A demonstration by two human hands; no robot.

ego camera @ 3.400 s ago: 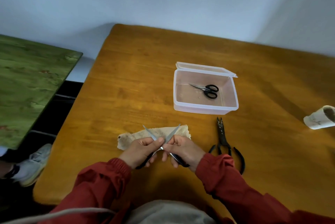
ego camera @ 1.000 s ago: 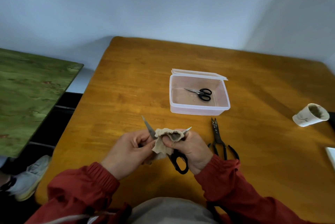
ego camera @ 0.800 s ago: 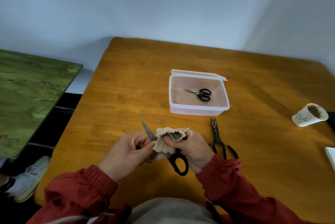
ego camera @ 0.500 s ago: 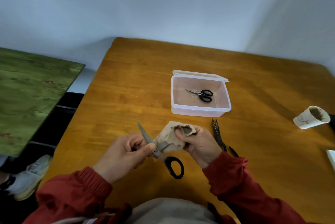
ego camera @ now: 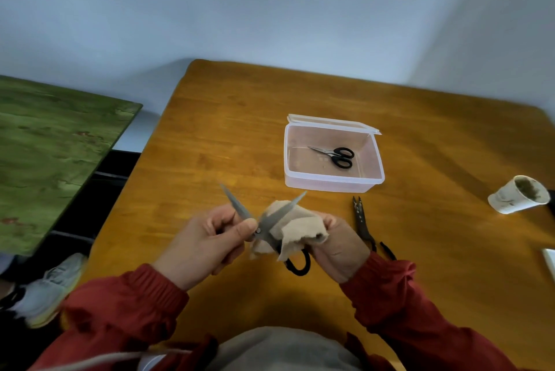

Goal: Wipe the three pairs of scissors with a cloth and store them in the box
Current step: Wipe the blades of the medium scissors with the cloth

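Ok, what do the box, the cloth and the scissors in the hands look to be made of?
The box: translucent plastic, likely; the table shows through its smooth walls. The cloth: soft beige fabric, matte; it crumples and folds. The held scissors: dull grey metal blades; the black handle loop looks like plastic, though rubber coating can't be excluded.

Open-bladed scissors (ego camera: pixel 280 214) against beige cloth (ego camera: pixel 300 234); small pair (ego camera: pixel 338 156) inside clear box (ego camera: pixel 330 187) (lid open).
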